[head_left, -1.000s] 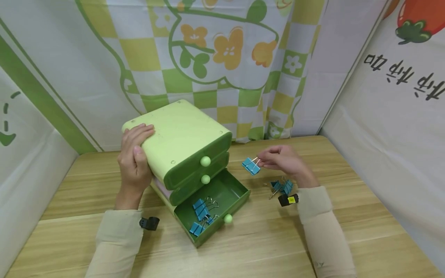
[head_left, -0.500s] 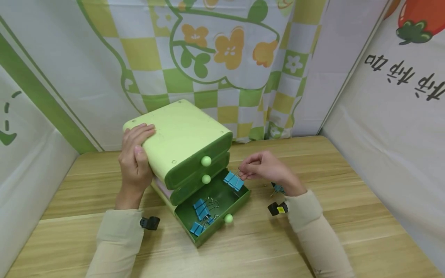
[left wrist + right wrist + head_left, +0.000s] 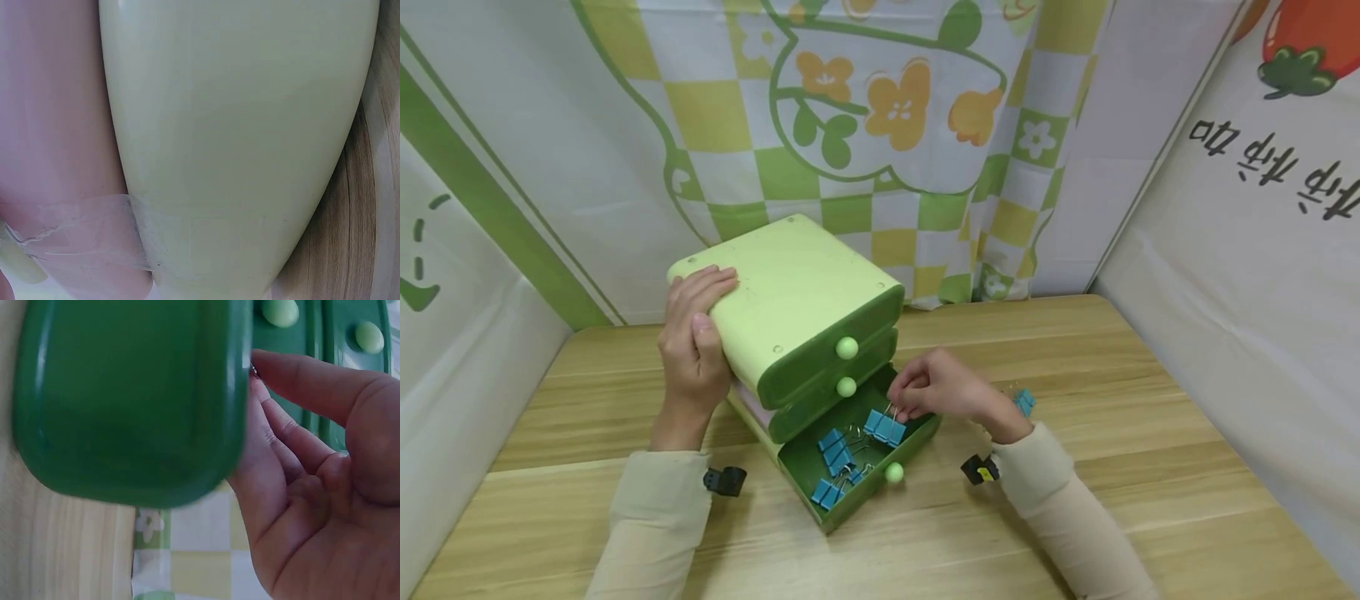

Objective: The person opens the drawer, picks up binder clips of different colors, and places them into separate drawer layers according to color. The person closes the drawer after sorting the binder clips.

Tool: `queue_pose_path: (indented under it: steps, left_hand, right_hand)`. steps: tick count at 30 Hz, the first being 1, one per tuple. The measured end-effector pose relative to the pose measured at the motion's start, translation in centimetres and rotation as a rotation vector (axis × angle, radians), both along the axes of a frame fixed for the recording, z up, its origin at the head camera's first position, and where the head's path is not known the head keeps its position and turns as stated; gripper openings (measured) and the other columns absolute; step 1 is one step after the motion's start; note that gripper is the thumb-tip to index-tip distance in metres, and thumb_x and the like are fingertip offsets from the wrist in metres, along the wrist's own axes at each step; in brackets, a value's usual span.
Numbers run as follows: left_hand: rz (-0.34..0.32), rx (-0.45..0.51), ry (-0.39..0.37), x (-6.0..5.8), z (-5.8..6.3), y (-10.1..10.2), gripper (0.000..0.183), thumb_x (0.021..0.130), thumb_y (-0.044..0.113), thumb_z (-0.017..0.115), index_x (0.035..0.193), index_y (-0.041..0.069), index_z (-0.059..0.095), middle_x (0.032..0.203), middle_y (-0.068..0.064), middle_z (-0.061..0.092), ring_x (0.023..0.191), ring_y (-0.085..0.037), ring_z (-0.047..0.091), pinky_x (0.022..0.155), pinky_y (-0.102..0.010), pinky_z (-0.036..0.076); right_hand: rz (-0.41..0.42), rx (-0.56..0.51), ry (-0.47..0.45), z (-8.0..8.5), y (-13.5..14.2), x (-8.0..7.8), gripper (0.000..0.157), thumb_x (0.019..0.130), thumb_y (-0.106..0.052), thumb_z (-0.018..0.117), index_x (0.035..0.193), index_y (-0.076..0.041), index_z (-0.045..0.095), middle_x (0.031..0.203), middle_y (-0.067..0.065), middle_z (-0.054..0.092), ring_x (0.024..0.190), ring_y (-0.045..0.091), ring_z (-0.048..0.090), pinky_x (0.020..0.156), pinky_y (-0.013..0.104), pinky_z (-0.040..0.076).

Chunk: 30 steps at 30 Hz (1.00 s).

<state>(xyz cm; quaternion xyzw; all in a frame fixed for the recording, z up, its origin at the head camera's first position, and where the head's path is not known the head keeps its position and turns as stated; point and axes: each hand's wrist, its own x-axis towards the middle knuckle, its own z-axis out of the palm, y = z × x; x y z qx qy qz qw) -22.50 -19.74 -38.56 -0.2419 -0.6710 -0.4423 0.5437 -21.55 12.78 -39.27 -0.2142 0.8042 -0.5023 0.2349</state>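
A light green drawer box with dark green drawer fronts stands on the table. My left hand rests on its upper left edge, fingers over the top and thumb against the side. The bottom drawer is pulled out, with several blue binder clips lying in its near left part. Over the drawer's right part, my right hand pinches a blue binder clip by its wire handles. In the right wrist view the drawer hides this clip and the fingertips of the right hand.
Loose binder clips lie on the wooden table, partly behind the right wrist. The two upper drawers, with round knobs, are closed. Clear tape crosses the box's pink section. A checked curtain hangs behind.
My right hand has carried the pinched binder clip leftward and down, from beside the box to over the pulled-out bottom drawer. My left hand stays on the box.
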Motion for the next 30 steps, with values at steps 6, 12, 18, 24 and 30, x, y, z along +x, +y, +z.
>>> queue_pose_path:
  steps: [6, 12, 18, 24, 30]
  left_hand:
    - [0.001, -0.001, 0.004, 0.0, 0.0, 0.0, 0.050, 0.098, 0.018, 0.035, 0.113, -0.008, 0.075, 0.120, -0.027, 0.075, 0.130, -0.035, 0.065, 0.128, -0.058, 0.030]
    - [0.001, 0.001, 0.003, 0.0, 0.0, 0.0, 0.050, 0.098, 0.019, 0.036, 0.113, -0.008, 0.075, 0.120, -0.028, 0.075, 0.130, -0.035, 0.065, 0.128, -0.058, 0.030]
    - [0.000, 0.003, 0.004, 0.1, 0.0, 0.1, 0.050, 0.098, 0.018, 0.035, 0.113, -0.009, 0.075, 0.119, -0.028, 0.074, 0.130, -0.035, 0.065, 0.128, -0.058, 0.030]
    - [0.000, 0.004, 0.005, 0.0, 0.1, 0.1, 0.050, 0.098, 0.018, 0.035, 0.113, -0.009, 0.075, 0.119, -0.028, 0.074, 0.130, -0.037, 0.064, 0.128, -0.058, 0.031]
    - [0.001, 0.002, 0.004, 0.0, 0.1, 0.1, 0.050, 0.097, 0.018, 0.035, 0.113, -0.008, 0.075, 0.119, -0.028, 0.075, 0.129, -0.038, 0.064, 0.128, -0.058, 0.031]
  right_hand:
    - [0.090, 0.140, 0.183, -0.7, -1.0, 0.3, 0.014, 0.100, 0.000, 0.063, 0.102, 0.005, 0.076, 0.089, 0.010, 0.079, 0.076, 0.014, 0.076, 0.072, 0.027, 0.065]
    - [0.168, 0.198, 0.260, -0.9, -1.6, 0.6, 0.015, 0.099, 0.003, 0.062, 0.101, 0.004, 0.077, 0.089, 0.011, 0.078, 0.075, 0.014, 0.075, 0.069, 0.025, 0.064]
    - [0.183, 0.223, 0.264, -1.2, -1.9, 0.7, 0.014, 0.099, 0.000, 0.065, 0.103, 0.002, 0.078, 0.092, 0.010, 0.079, 0.079, 0.014, 0.076, 0.071, 0.024, 0.063]
    - [0.137, 0.277, 0.324, -0.6, -1.4, 0.5, 0.010, 0.097, -0.010, 0.073, 0.102, -0.006, 0.080, 0.096, 0.004, 0.080, 0.083, 0.007, 0.073, 0.074, 0.022, 0.060]
    - [0.046, 0.273, 0.364, 0.8, 0.2, 0.3, 0.012, 0.096, -0.012, 0.074, 0.105, -0.006, 0.080, 0.098, 0.004, 0.080, 0.085, 0.008, 0.073, 0.077, 0.026, 0.061]
